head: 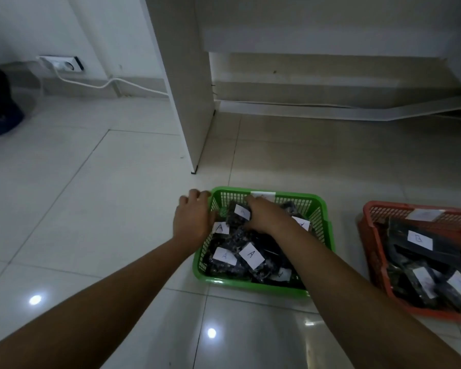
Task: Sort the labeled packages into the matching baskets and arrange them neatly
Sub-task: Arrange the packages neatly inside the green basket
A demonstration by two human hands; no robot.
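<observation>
Green basket (320,209), floor: A packages (251,255) inside. Left hand (192,219) curled on its rim; right hand (264,214) grips a package (240,213). Step: tidying. Next, probably, laying it flat. Red basket (367,222) holds B's.

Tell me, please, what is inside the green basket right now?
The green basket holds dark packages with white labels; those readable say A. The right hand reaches in among them; the left hand is at the rim. Packages beneath the hands and the basket bottom are covered.
</observation>
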